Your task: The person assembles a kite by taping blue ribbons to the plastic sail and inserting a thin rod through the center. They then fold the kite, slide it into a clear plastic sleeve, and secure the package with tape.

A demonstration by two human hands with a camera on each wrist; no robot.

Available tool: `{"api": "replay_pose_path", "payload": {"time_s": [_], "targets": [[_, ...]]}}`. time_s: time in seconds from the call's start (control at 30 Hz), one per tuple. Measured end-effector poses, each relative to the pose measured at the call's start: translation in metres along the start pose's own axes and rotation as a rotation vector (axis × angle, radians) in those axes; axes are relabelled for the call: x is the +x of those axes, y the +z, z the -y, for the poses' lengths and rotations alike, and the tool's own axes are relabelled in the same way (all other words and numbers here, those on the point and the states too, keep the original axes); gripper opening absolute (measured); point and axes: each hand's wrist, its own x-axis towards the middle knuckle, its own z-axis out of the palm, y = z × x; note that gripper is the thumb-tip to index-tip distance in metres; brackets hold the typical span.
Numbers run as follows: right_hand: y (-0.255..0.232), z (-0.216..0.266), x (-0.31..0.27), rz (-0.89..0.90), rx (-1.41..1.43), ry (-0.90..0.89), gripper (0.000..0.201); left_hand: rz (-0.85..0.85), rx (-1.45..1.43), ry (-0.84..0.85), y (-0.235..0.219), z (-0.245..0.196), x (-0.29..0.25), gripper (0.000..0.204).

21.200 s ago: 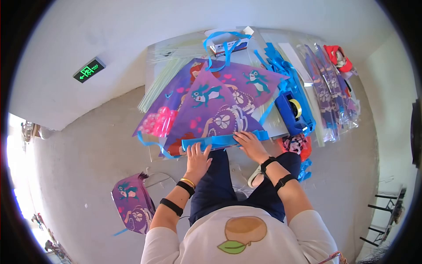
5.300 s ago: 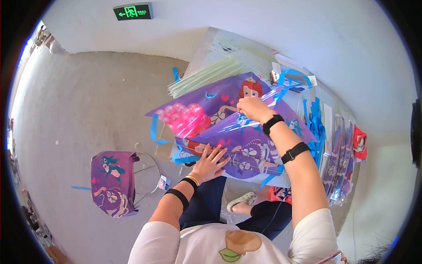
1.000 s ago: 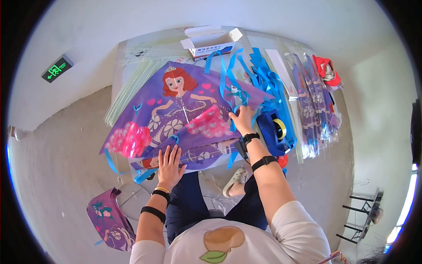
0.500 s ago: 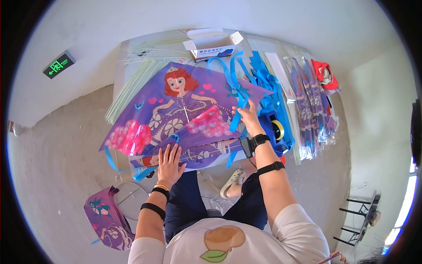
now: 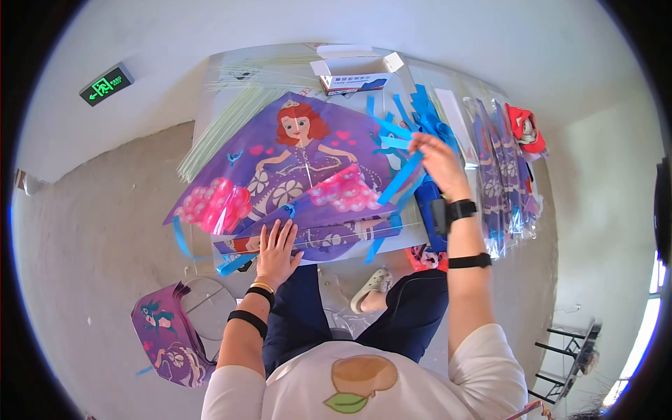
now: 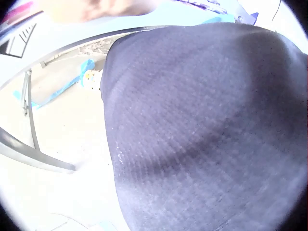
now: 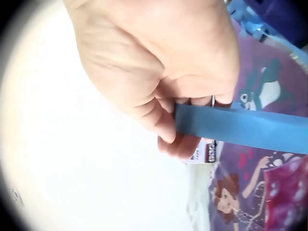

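A purple printed kite sheet [image 5: 280,168] with a red-haired figure lies over the table, its near part folded up along the front edge. My left hand [image 5: 277,255] rests on that fold with fingers spread. My right hand [image 5: 441,164] is raised over the sheet's right side and pinches a blue ribbon [image 5: 402,178]. In the right wrist view, the thumb and fingers of the right hand [image 7: 163,62] hold the end of the blue ribbon [image 7: 240,126]. The left wrist view shows mostly dark trouser cloth [image 6: 202,125], with part of the left hand [image 6: 101,7] at the top.
Thin pale sticks [image 5: 227,129] lie at the table's left. An open white box [image 5: 357,73] stands at the back. On the right are a blue tape dispenser [image 5: 428,210], more blue ribbons [image 5: 428,112], bagged purple sheets [image 5: 497,168] and a red item [image 5: 525,128].
In the last second my right hand has moved up and to the right from the sheet, drawing the blue ribbon along. The left hand stays on the fold. Earlier, the right hand held up the sheet's flap.
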Motion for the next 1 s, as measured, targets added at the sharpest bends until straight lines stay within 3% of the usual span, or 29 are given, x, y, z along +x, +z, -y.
{"api": "replay_pose_path", "payload": {"time_s": [0.2,0.37,0.43,0.5,0.6,0.67,0.73,0.8,0.87,0.9,0.93,1.0], "targets": [[-0.052,0.091,-0.031,-0.253,-0.421,-0.091,0.032,-0.02,-0.005,0.01,-0.002,0.0,0.0,0.074],[-0.069,0.126,-0.056,-0.448,-0.628,-0.158,0.035,-0.041,-0.046,0.017,0.0,0.001,-0.001,0.071],[-0.066,0.136,-0.064,-0.618,-0.697,-0.23,0.035,-0.049,-0.043,0.02,0.0,0.001,-0.001,0.071],[-0.06,0.135,-0.07,-0.59,-0.744,-0.298,0.036,-0.057,-0.038,0.023,0.0,0.001,-0.002,0.07],[0.01,0.139,-0.092,-0.404,-0.82,-0.222,0.043,-0.087,-0.052,0.032,0.0,0.001,-0.003,0.07],[0.069,0.128,-0.106,-0.342,-0.938,-0.305,0.045,-0.078,-0.061,0.029,-0.001,0.001,-0.003,0.07],[0.127,0.11,-0.115,-0.187,-0.754,-0.289,0.053,-0.069,-0.077,0.032,-0.002,-0.002,-0.005,0.07],[0.172,0.084,-0.116,-0.016,-0.88,-0.384,0.054,-0.069,-0.061,0.032,-0.004,-0.004,-0.004,0.069],[0.222,0.044,-0.118,0.047,-0.797,-0.458,0.061,-0.057,-0.024,0.05,-0.002,-0.003,-0.002,0.069],[0.244,0.03,-0.12,0.095,-0.731,-0.295,0.063,-0.041,0.005,0.051,0.003,-0.003,-0.003,0.069],[0.263,0.005,-0.116,0.09,-0.723,-0.352,0.067,-0.06,0.077,0.092,0.011,0.001,-0.003,0.071],[0.294,-0.02,-0.11,0.117,-0.78,-0.274,0.073,-0.051,0.097,0.121,0.014,0.002,-0.002,0.071]]}}
